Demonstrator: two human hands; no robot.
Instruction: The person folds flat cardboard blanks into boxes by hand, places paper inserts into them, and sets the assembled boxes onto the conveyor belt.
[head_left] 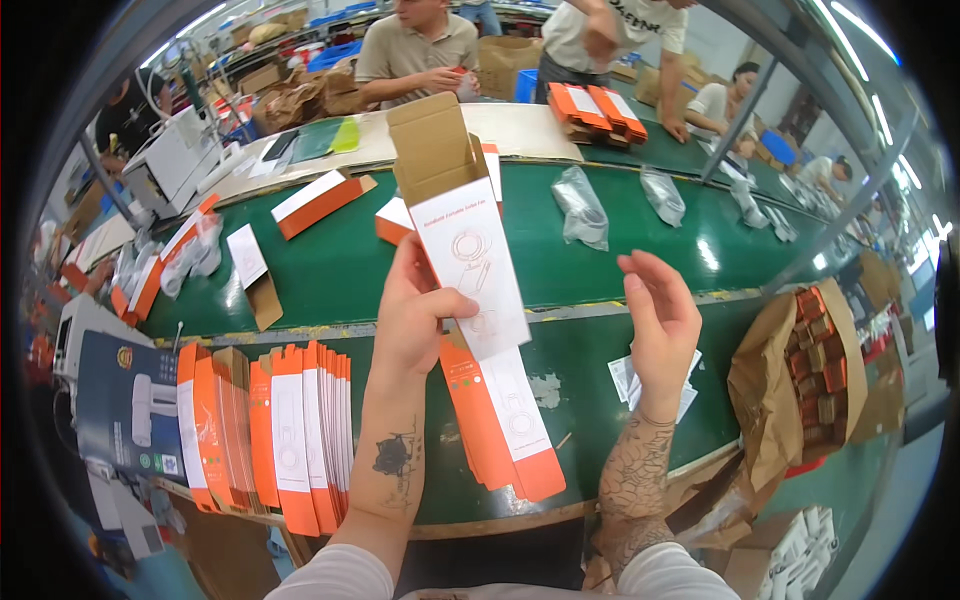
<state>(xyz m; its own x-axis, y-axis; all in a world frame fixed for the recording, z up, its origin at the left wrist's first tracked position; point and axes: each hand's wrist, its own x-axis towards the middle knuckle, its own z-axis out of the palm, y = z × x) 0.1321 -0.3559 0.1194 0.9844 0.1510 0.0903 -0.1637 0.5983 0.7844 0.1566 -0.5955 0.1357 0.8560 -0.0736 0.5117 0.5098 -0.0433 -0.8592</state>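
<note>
My left hand (412,312) grips a white carton (478,265) by its lower left side, thumb across the printed front. The carton's top is open, with its brown cardboard flap (428,125) standing up. Apart from it, to the right, my right hand (660,318) is raised with fingers curved and nothing in it. Beneath the carton, a few flat orange-and-white cartons (520,425) lie on the green table. Folded leaflets (685,388) rest partly behind my right wrist.
Flattened cartons (290,430) stand in a row at the left. Across the green belt (540,280) lie bagged parts (580,207) and a closed-looking box (318,203). A paper sack of orange cartons (800,370) stands right. Co-workers (425,50) work opposite; a metal post (740,120) rises at right.
</note>
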